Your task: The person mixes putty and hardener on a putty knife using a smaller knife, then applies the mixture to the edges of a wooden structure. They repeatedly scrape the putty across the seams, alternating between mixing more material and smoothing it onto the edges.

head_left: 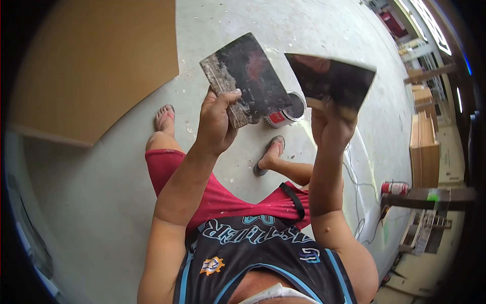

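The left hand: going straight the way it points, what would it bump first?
Probably nothing: beyond the dark plate it holds, the left hand points over grey floor; the way looks free, though depth is unclear. The can sits to the right.

The left grip (215, 124) is partly hidden behind a smeared black plate (260, 73), by which the paint can (279, 119) is also partly covered; the right grip (333, 129) is blurred at a second dark plate (336, 78). A brown panel (116, 55) is cut off by the top edge.
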A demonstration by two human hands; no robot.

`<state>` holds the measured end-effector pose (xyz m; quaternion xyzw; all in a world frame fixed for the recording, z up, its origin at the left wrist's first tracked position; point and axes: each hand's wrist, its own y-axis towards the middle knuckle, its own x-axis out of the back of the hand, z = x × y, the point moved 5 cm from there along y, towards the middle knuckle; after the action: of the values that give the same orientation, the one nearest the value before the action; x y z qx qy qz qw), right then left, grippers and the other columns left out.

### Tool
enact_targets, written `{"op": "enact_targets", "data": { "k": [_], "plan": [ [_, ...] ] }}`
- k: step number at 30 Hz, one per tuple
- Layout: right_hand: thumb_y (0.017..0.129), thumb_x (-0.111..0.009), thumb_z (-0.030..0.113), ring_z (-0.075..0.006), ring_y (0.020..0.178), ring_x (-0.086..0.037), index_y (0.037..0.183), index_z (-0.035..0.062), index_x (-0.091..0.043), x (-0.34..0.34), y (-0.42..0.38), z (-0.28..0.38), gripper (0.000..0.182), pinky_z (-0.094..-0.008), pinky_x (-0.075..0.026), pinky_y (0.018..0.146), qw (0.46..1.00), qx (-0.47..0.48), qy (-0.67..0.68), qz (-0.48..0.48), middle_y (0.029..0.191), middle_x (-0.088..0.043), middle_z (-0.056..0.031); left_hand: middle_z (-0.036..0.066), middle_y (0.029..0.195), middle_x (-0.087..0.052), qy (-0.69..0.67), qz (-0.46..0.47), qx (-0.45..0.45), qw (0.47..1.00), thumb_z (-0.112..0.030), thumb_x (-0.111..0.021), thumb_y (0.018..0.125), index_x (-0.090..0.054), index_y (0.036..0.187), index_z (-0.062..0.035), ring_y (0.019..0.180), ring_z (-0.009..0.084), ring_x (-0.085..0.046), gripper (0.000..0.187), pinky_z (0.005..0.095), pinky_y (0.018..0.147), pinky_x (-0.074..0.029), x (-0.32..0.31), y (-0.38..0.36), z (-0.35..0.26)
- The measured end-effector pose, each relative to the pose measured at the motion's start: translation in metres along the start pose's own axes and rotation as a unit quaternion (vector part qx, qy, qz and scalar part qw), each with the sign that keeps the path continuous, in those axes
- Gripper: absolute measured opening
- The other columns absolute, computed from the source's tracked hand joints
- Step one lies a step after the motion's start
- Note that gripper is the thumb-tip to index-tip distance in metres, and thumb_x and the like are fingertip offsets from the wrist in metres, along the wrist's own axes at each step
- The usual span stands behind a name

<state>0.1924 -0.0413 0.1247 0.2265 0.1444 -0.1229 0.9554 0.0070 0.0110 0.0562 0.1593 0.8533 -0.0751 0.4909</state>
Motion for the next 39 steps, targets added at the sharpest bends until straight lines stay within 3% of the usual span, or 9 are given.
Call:
{"op": "enact_targets", "data": {
  "k": [6, 9, 11, 15, 17, 19, 21, 25, 39],
  "plan": [
    [0.074, -0.067, 0.011, -0.0436, 0.121, -0.041, 0.116, 0.0038, -0.057, -0.035, -0.022, -0.003, 0.044, -0.0440, -0.036, 0.099, 0.876, 0.230, -0.281, 0.317, 0.124, -0.051, -0.0223, 0.010, 0.099, -0.059, 0.030, 0.015, 0.015, 0.999, -0.007, -0.044, 0.087, -0.045, 0.112, -0.0001, 0.079, 0.0136, -0.061, 0.026, 0.0274, 0.059, -0.051, -0.003, -0.006, 0.001],
    [0.072, -0.061, -0.001, -0.0410, 0.119, -0.044, 0.115, 0.0037, -0.057, -0.035, -0.021, -0.007, 0.043, -0.0407, -0.039, 0.097, 0.858, 0.234, -0.356, 0.286, 0.123, -0.053, -0.0205, 0.011, 0.101, -0.059, 0.022, 0.007, -0.004, 1.000, -0.007, -0.043, 0.086, -0.045, 0.114, -0.0010, 0.079, 0.0147, -0.062, 0.028, 0.0289, 0.060, -0.053, -0.005, -0.009, -0.004],
    [0.071, -0.058, -0.006, -0.0385, 0.118, -0.047, 0.115, 0.0037, -0.058, -0.032, -0.020, -0.008, 0.045, -0.0389, -0.040, 0.097, 0.851, 0.234, -0.392, 0.260, 0.121, -0.054, -0.0200, 0.015, 0.111, -0.054, -0.065, 0.044, 0.026, 0.997, 0.000, -0.041, 0.084, -0.038, 0.119, -0.0017, 0.095, 0.0225, -0.061, 0.036, 0.0364, 0.078, -0.056, -0.002, -0.010, -0.002],
    [0.067, -0.055, -0.011, -0.0290, 0.112, -0.054, 0.109, 0.0053, -0.062, -0.025, -0.017, -0.004, 0.046, -0.0358, -0.044, 0.094, 0.845, 0.176, -0.472, 0.181, 0.115, -0.059, -0.0157, 0.014, 0.111, -0.054, -0.073, 0.060, 0.038, 0.995, 0.000, -0.042, 0.083, -0.040, 0.120, -0.0017, 0.094, 0.0216, -0.062, 0.037, 0.0350, 0.076, -0.057, -0.007, -0.014, -0.008],
    [0.067, -0.059, -0.010, -0.0276, 0.107, -0.058, 0.104, 0.0041, -0.064, -0.022, -0.016, 0.003, 0.040, -0.0355, -0.047, 0.090, 0.722, 0.227, -0.599, 0.261, 0.110, -0.062, -0.0146, 0.013, 0.111, -0.055, -0.060, 0.081, 0.008, 0.995, -0.001, -0.043, 0.083, -0.041, 0.120, -0.0013, 0.094, 0.0196, -0.061, 0.037, 0.0338, 0.077, -0.056, -0.014, -0.017, -0.019],
    [0.067, -0.062, -0.002, -0.0317, 0.102, -0.059, 0.098, 0.0004, -0.064, -0.016, -0.005, 0.026, 0.030, -0.0390, -0.046, 0.090, 0.711, 0.302, -0.608, 0.182, 0.102, -0.065, -0.0128, 0.012, 0.111, -0.055, -0.038, 0.069, 0.005, 0.997, -0.001, -0.043, 0.082, -0.042, 0.120, -0.0009, 0.096, 0.0185, -0.060, 0.037, 0.0332, 0.081, -0.053, -0.013, -0.016, -0.018],
    [0.071, -0.051, -0.014, -0.0309, 0.107, -0.057, 0.097, -0.0011, -0.066, -0.038, -0.001, 0.055, 0.033, -0.0387, -0.044, 0.093, 0.683, 0.349, -0.618, 0.173, 0.103, -0.064, -0.0166, 0.011, 0.111, -0.055, -0.015, 0.059, 0.010, 0.998, -0.001, -0.043, 0.082, -0.042, 0.119, -0.0005, 0.097, 0.0174, -0.059, 0.037, 0.0325, 0.084, -0.051, -0.013, -0.016, -0.011],
    [0.071, -0.061, 0.015, -0.0276, 0.105, -0.059, 0.096, 0.0136, -0.068, -0.053, -0.003, 0.059, 0.026, -0.0403, -0.042, 0.094, 0.535, 0.369, -0.715, 0.258, 0.105, -0.065, -0.0061, 0.007, 0.108, -0.054, 0.062, 0.042, -0.028, 0.997, -0.001, -0.045, 0.083, -0.042, 0.119, -0.0006, 0.097, 0.0117, -0.054, 0.036, 0.0278, 0.089, -0.043, -0.007, -0.012, -0.005],
    [0.073, -0.064, 0.005, -0.0241, 0.108, -0.057, 0.100, 0.0129, -0.068, -0.061, 0.005, 0.052, 0.028, -0.0385, -0.041, 0.097, 0.515, 0.336, -0.742, 0.268, 0.108, -0.064, -0.0036, 0.005, 0.107, -0.052, 0.150, 0.030, -0.068, 0.986, -0.001, -0.046, 0.084, -0.041, 0.119, -0.0012, 0.095, 0.0078, -0.050, 0.035, 0.0238, 0.086, -0.041, -0.008, -0.015, -0.004]
  ]
}}
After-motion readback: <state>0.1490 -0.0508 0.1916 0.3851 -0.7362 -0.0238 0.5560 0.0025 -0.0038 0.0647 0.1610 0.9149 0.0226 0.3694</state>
